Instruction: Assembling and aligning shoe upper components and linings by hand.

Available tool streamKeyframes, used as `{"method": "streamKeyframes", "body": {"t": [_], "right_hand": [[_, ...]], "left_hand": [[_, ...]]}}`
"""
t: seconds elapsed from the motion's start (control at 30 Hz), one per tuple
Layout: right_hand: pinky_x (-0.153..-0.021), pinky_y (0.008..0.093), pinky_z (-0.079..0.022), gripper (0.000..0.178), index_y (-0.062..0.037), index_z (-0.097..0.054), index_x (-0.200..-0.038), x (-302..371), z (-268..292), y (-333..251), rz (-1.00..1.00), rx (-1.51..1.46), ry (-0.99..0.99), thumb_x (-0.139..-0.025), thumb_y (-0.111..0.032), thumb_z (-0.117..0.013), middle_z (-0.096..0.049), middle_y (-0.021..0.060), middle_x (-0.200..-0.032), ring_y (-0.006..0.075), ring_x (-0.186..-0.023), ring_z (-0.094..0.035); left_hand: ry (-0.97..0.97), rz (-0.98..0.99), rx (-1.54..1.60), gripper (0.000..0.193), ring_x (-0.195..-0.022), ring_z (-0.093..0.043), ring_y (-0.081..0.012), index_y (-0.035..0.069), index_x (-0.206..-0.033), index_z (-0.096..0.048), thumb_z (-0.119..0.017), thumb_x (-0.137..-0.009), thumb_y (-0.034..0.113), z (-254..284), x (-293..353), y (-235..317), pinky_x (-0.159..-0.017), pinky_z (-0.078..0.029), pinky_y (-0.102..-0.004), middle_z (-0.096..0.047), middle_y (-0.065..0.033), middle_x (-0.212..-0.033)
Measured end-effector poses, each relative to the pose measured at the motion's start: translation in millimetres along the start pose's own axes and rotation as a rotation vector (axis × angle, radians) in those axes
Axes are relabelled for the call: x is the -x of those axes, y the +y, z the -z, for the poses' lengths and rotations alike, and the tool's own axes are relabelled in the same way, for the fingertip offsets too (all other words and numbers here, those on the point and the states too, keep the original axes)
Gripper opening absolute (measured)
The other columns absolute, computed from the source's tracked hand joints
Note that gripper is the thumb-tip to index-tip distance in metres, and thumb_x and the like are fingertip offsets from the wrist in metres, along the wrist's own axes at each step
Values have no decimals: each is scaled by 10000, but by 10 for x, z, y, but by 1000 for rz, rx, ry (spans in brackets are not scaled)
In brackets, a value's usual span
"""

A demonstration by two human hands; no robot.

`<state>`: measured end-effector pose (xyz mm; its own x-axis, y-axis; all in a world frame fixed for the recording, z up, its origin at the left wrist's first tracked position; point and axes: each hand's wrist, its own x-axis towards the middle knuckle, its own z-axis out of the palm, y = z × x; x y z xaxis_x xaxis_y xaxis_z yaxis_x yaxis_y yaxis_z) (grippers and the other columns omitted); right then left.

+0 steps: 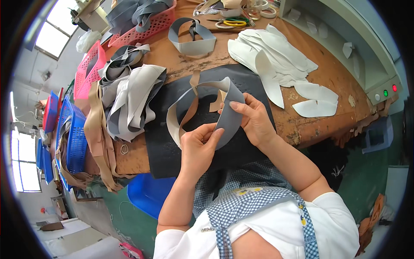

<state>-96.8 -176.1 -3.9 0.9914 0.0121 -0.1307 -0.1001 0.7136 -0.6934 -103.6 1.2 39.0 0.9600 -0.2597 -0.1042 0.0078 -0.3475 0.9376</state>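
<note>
Both hands hold a looped grey strip [233, 114] with a pale inner face, raised over a black mat [161, 159]. My left hand [197, 149] pinches the near edge of the loop between thumb and fingers. My right hand [254, 118] grips its right side, the thumb lying on the grey face. A narrow tan strip [189, 110] runs inside the loop, and a small tan piece [217, 102] shows beside my right fingers. Whether these tan pieces are joined to the grey strip, I cannot tell.
Left of the mat lie grey strips [129, 103] and tan strips [100, 134]. White cut pieces [271, 56] are stacked at the right. Another grey loop [192, 43], scissors [233, 23], pink baskets [148, 32] and a blue basket [75, 138] stand around. A machine with buttons [384, 90] borders the right.
</note>
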Motion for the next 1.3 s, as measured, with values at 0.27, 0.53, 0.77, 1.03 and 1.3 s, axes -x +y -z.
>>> {"method": "streamKeyframes", "body": {"t": [0.27,0.53,0.77,1.03,1.3], "right_hand": [[-904,385,-575,217,-41,-572,-1092,-12,7,-6,19,6,14,-911,-102,-675,-700,147,-1042,245,-990,-704],[-881,372,-586,229,-50,-548,-1113,-14,-1,10,42,-12,2,-916,-84,-660,-694,158,-1048,237,-975,-705],[-877,375,-587,238,-51,-545,-1123,-12,-1,8,27,-5,4,-920,-92,-661,-693,161,-1052,235,-962,-707],[-877,383,-590,257,-58,-540,-1131,-5,16,-1,-5,-33,-2,-914,-87,-675,-693,175,-1062,255,-970,-711],[-940,407,-541,427,21,-612,-1204,-8,42,-27,-153,-225,-111,-1037,-323,-423,-691,173,-1113,271,-1017,-691]], "left_hand": [[-8,-7,-1,208,-678,-634,-42,-33,-1067,-737,-700,-917,108,-3,-25,-15,-630,-499,-223,-751,-75,-770],[-13,-16,-11,209,-693,-648,-48,-36,-1063,-737,-701,-917,109,-9,-21,-22,-633,-508,-223,-756,-85,-785],[-17,-8,-5,204,-710,-660,-53,-39,-1061,-734,-700,-919,104,-8,-18,-14,-645,-515,-222,-754,-84,-787],[-40,-23,43,203,-751,-675,-68,-39,-1076,-727,-695,-923,90,-16,-7,-28,-681,-533,-227,-757,-87,-832],[-43,-29,166,197,-788,-683,-80,-44,-1075,-718,-703,-919,77,-7,9,-15,-706,-530,-224,-751,-87,-870]]}}
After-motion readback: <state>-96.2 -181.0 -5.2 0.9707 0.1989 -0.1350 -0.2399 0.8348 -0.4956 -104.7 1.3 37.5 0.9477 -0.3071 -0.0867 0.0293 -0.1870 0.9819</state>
